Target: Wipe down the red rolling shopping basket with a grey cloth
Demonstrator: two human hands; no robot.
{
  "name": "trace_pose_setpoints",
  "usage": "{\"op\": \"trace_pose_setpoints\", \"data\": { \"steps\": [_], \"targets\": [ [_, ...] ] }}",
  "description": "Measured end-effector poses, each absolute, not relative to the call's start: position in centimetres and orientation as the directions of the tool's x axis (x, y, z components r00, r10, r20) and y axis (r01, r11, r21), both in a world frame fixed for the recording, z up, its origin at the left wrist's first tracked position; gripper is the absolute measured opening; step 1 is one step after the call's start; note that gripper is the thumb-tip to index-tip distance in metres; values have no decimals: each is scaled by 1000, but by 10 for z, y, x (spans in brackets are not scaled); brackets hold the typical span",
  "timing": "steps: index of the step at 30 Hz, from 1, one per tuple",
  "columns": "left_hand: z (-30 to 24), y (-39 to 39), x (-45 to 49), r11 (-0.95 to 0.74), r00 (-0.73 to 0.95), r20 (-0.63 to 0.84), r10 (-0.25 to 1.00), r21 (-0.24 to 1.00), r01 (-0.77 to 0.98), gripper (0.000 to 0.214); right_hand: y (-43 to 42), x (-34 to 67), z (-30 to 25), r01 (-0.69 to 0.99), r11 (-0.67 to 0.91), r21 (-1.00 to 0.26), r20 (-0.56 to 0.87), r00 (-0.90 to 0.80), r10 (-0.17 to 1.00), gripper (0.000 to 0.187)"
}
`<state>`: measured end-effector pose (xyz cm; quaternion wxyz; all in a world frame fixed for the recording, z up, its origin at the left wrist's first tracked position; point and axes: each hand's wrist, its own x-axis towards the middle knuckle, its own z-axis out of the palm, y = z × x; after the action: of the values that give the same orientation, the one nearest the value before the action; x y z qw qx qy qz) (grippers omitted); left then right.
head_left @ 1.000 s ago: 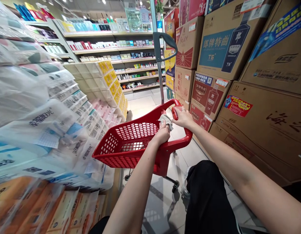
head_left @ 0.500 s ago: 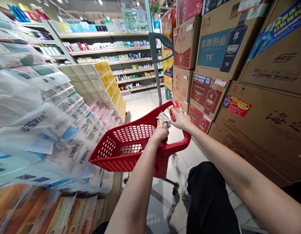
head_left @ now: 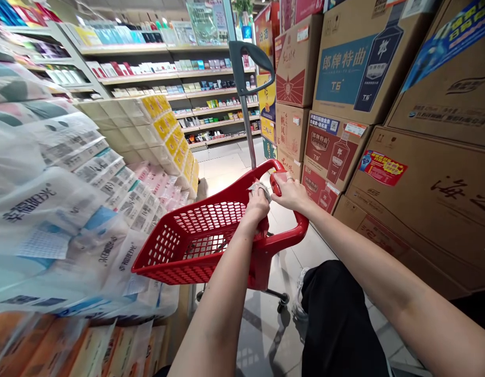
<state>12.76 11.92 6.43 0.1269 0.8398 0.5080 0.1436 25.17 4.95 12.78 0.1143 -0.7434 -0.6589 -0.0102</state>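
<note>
A small red shopping cart (head_left: 236,196) with a perforated basket stands before me, turned to the left. My left hand (head_left: 258,205) is closed on a crumpled pale wipe (head_left: 262,189) at the inner side of the cart's red handle loop (head_left: 287,235). Whether it is cloth or paper, I cannot tell. My right hand (head_left: 291,193) is wrapped round the far side of that loop, a ring on one finger. No goods show in the visible part of the basket. Behind the basket rises a metal pole with a dark grey grip (head_left: 238,68).
Cartons (head_left: 342,70) are stacked high along the right. On the left are piles of plastic-wrapped paper packs (head_left: 69,209) and yellow-ended packs (head_left: 164,131). Shelves of small boxed goods (head_left: 136,78) stand at the back. Pale floor tiles (head_left: 222,159) lie between.
The cart's basket end has swung slightly left and nearer. My left hand has shifted a little left and up with the wipe; my right hand stays on the handle loop.
</note>
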Motion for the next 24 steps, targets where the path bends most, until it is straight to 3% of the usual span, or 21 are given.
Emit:
{"op": "trace_pose_setpoints", "data": {
  "steps": [5, 10, 15, 24],
  "targets": [
    [69, 115, 126, -438, 470, -12, 883, 341, 832, 57, 55, 259, 127, 983, -104, -154, 159, 129, 979, 70],
    [69, 91, 115, -527, 567, -27, 823, 334, 781, 58, 57, 260, 128, 984, -105, -141, 148, 126, 981, 71],
    [68, 111, 123, -417, 463, -68, 884, 335, 845, 66, 55, 257, 129, 985, -96, -142, 160, 119, 980, 70],
    [71, 159, 138, -363, 389, -45, 920, 270, 892, 65, 54, 255, 130, 985, -113, -128, 156, 133, 979, 72]
  ]
}}
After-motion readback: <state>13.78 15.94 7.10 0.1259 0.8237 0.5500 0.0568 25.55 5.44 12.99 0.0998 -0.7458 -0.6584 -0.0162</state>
